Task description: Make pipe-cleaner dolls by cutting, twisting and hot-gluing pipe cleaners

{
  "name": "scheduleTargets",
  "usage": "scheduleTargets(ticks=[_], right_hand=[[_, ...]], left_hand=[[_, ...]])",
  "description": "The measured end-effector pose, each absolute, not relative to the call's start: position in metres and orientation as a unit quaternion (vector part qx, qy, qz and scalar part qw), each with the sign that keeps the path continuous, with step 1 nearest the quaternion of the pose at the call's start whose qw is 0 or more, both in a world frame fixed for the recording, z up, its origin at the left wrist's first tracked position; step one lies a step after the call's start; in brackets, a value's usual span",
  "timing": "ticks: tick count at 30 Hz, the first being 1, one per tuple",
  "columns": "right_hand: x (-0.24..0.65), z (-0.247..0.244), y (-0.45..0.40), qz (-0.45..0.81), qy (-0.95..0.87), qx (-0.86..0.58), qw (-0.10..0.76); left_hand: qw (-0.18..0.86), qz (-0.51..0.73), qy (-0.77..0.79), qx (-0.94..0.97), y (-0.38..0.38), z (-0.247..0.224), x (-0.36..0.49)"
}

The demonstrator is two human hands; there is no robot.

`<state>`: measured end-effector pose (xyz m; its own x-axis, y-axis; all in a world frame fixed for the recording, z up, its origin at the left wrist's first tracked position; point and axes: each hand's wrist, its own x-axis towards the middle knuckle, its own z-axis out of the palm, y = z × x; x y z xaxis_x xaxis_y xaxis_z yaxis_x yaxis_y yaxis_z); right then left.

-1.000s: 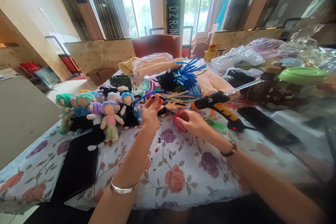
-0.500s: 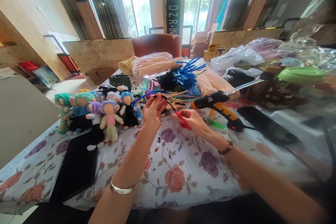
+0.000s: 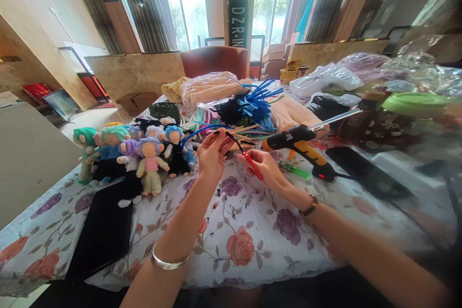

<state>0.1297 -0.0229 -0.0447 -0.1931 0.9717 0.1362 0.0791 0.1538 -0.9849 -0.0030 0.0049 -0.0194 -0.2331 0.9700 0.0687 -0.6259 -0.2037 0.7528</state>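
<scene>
My left hand (image 3: 213,150) is pinched on a thin black pipe cleaner (image 3: 233,136), which bends over to the right. In my right hand (image 3: 265,166) is a pair of scissors with red handles (image 3: 255,167). The scissors' blades are close to the pipe cleaner's right end; whether they touch it is too small to tell. A blue pipe cleaner (image 3: 198,132) arches up behind my left hand, and I cannot tell if the fingers hold it. Small black clippings (image 3: 219,192) lie on the flowered tablecloth (image 3: 252,216) below my hands.
Several crocheted-looking dolls (image 3: 150,166) stand at left, behind a black flat panel (image 3: 103,231). A glue gun (image 3: 298,144) with a lit red light lies right of my right hand, near a green tool (image 3: 296,171). Bundled blue pipe cleaners (image 3: 258,101) and plastic bags (image 3: 325,79) are behind.
Both hands have shifted very slightly to the right with the pipe cleaner and scissors. Nothing was let go or taken up.
</scene>
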Motion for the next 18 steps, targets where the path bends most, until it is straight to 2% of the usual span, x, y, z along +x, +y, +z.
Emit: scheduleTargets(ticks=[18], right_hand=[[0.1233,-0.0475,-0.0232,0.483,-0.594,-0.417,0.490]], left_hand=[[0.545,0.740,0.275,0.282,0.0019,-0.0190,0.0003]])
